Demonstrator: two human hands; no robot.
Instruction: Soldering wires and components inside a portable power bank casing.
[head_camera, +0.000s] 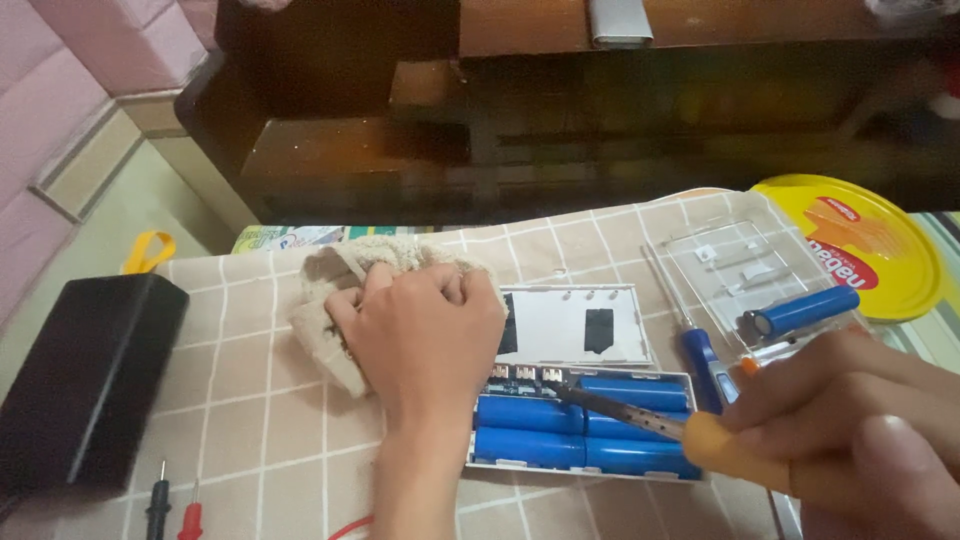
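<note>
My left hand (425, 325) presses down on a beige cloth (325, 300) bunched on the checked table cover. My right hand (850, 430) grips the orange handle of a soldering iron (640, 415), whose dark tip rests over the small circuit board at the top edge of a white battery case (580, 465). Several blue cylindrical cells (585, 430) lie side by side in that case. The case's white lid (560, 325) lies just behind it.
A clear plastic tray (720, 255) holds a loose blue cell (800, 310); a blue-handled screwdriver (705, 360) lies beside it. A yellow round lid (865, 250) sits far right. A black box (85, 375) and black and red probes (172, 505) sit at left.
</note>
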